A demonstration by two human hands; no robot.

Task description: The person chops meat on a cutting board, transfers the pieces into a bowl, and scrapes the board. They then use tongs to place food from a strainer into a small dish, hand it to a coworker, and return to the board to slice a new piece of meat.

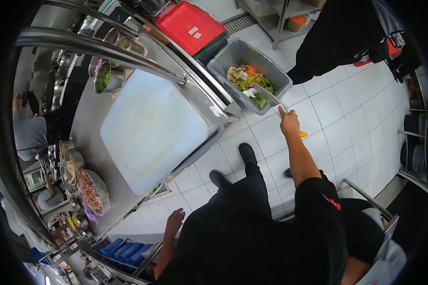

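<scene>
Right hand (288,121) grips knife (266,95) over scrap bin (223,59)

Your knife (267,96): shiny metal blade. Bin (280,80) at 1 o'clock: grey matt plastic. Board (152,128): smooth white plastic; counter (88,118) brushed steel; floor (347,123) glossy tile.

Bright even overhead light, strong fisheye bending, black vignette at edges, slight motion blur

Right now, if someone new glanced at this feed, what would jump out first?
Probably the grey bin of food scraps on the tiled floor, with the right hand holding a knife over it. Next, the big white cutting board on the steel counter, and the red lid behind the bin.
</scene>
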